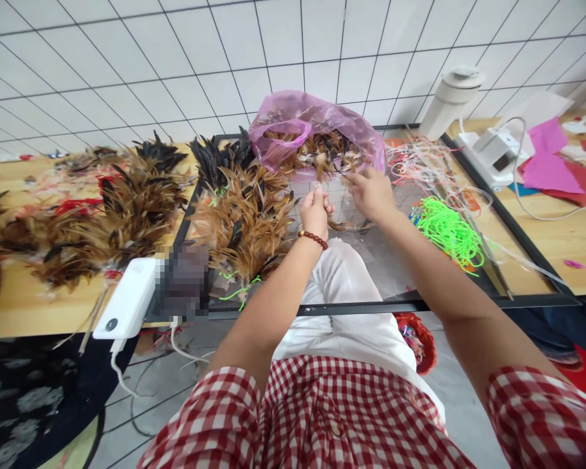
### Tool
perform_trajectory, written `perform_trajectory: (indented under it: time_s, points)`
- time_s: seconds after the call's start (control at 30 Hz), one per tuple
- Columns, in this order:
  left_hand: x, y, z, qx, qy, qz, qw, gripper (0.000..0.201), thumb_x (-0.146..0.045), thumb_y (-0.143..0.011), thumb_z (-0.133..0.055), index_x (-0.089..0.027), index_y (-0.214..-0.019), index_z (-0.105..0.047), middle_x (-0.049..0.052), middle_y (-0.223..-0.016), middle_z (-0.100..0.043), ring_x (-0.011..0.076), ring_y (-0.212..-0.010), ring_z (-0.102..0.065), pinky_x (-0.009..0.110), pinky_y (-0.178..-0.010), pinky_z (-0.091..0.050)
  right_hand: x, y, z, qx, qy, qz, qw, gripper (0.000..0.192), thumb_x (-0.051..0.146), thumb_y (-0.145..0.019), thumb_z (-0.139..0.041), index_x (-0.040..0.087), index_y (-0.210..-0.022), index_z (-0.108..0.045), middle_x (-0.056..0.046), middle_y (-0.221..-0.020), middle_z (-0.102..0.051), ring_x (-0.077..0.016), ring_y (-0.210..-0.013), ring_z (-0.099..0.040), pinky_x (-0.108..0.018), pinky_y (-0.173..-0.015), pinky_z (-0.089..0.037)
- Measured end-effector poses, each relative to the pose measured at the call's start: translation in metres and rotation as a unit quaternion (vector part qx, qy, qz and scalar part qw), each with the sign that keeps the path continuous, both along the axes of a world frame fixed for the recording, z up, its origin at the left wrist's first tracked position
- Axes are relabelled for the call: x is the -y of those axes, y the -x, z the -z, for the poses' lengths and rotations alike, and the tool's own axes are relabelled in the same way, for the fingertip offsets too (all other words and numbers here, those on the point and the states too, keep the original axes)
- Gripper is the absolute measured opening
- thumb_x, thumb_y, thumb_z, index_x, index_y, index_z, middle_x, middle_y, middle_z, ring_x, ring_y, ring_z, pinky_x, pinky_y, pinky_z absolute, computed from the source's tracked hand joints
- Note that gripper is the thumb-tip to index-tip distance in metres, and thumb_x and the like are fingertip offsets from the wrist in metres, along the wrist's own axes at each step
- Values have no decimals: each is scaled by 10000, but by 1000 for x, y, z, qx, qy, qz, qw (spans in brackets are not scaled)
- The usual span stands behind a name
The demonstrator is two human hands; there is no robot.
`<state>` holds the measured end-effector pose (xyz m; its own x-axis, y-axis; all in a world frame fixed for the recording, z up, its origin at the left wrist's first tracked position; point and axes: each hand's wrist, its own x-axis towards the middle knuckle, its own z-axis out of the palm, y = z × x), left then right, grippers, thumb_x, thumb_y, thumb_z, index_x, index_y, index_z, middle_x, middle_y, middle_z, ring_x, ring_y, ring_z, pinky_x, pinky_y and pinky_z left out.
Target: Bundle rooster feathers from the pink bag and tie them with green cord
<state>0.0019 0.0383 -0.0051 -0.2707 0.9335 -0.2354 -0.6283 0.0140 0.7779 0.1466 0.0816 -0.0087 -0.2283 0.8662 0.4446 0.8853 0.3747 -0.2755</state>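
My left hand (315, 210), a beaded bracelet on its wrist, is closed in a pinch. Something small and pale shows at its fingertips, too small to name. To its right, my right hand (372, 194) has its fingers bent together at the mouth of a pink plastic bag (317, 107). Brown and black feathers (325, 153) fill the bag, close to the fingertips of that hand; what the fingers pinch is hidden. Left of my left hand lies a heap of brown feather bunches (249, 221), with dark feathers at its back.
A black-framed glass panel (361, 306) spans the space before me. Bright green cords (449, 231) and pale strings (420, 163) lie right. Beyond are a white bottle (452, 101), power strip (488, 156) and coloured sheets (557, 169). More feathers (137, 215) and a power bank (127, 296) are left.
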Motion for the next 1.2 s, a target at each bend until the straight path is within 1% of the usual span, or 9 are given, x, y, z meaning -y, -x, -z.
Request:
perform_trajectory:
  time_s: [0.1, 0.2, 0.3, 0.4, 0.53, 0.7, 0.9, 0.97, 1.2]
  points:
    - [2, -1, 1, -12, -8, 8, 1000, 351, -309, -985, -619, -175, -675, -519, -96, -499, -400, 37, -431, -388, 175, -545, -410, 0, 6, 2, 15, 9, 5, 1000, 249, 271, -926, -581, 161, -1045, -770, -201, -1205, -703, -374, -1166, -583, -514, -956, -440]
    - [1, -2, 2, -18, -8, 9, 1000, 327, -272, -990, -604, -168, -684, -553, -90, -510, -419, 37, -448, -405, 172, -566, -415, 7, 10, 0, -195, 66, -22, 978, 273, 415, -924, -624, 168, -861, -723, -129, -939, -721, -276, -938, -631, -405, -823, -474]
    - [0, -5, 4, -26, -14, 11, 999, 267, -217, -974, -619, -156, -714, -610, -67, -577, -525, 33, -508, -473, 165, -604, -425, 19, 19, -3, -474, 203, -90, 852, 409, 560, -742, -813, 201, -846, -647, -14, -715, -648, -144, -618, -542, -282, -586, -416]
    - [0, -7, 6, -25, -29, 13, 999, 194, -195, -946, -654, -156, -756, -668, -47, -678, -635, 38, -615, -560, 163, -690, -469, 28, 30, -4, -616, 271, -99, 733, 580, 470, -508, -976, 233, -828, -554, 70, -600, -561, -99, -534, -518, -217, -503, -384]
    - [1, -7, 9, -9, -41, 40, 998, 144, -260, -894, -732, -164, -789, -711, -25, -741, -701, 83, -790, -671, 205, -838, -522, 31, 40, -2, -671, 270, -82, 685, 619, 352, -474, -1009, 241, -756, -469, 117, -529, -453, -106, -602, -621, -196, -576, -500]
    - [0, -4, 8, 19, -26, 96, 995, 168, -307, -874, -764, -151, -822, -727, 26, -837, -753, 145, -945, -732, 275, -949, -534, 26, 34, -2, -632, 286, -97, 714, 601, 368, -496, -998, 234, -731, -461, 73, -611, -582, -119, -631, -647, -252, -639, -559]
    - [-8, 11, 2, 63, -17, 34, 997, 297, -495, -912, -701, -205, -860, -660, -14, -690, -653, 104, -730, -684, 229, -782, -564, 12, -7, -9, -346, 185, -66, 917, 295, 292, -682, -890, 186, -829, -658, -4, -711, -675, -190, -756, -672, -347, -759, -545]
    - [-10, 16, 0, 66, -12, 13, 998, 318, -519, -919, -682, -212, -853, -632, -44, -613, -559, 81, -631, -622, 198, -717, -545, 12, -19, -13, -242, 158, -51, 956, 157, 250, -749, -809, 176, -867, -734, -30, -778, -724, -204, -792, -678, -368, -803, -532]
    - [-4, 14, -9, 16, 20, 2, 1000, 374, -572, -913, -661, -214, -830, -590, -73, -574, -423, 39, -451, -381, 156, -484, -399, 14, -36, -20, 24, 197, -93, 976, 58, 206, -692, -789, 215, -748, -802, -15, -699, -737, -179, -679, -631, -308, -656, -428]
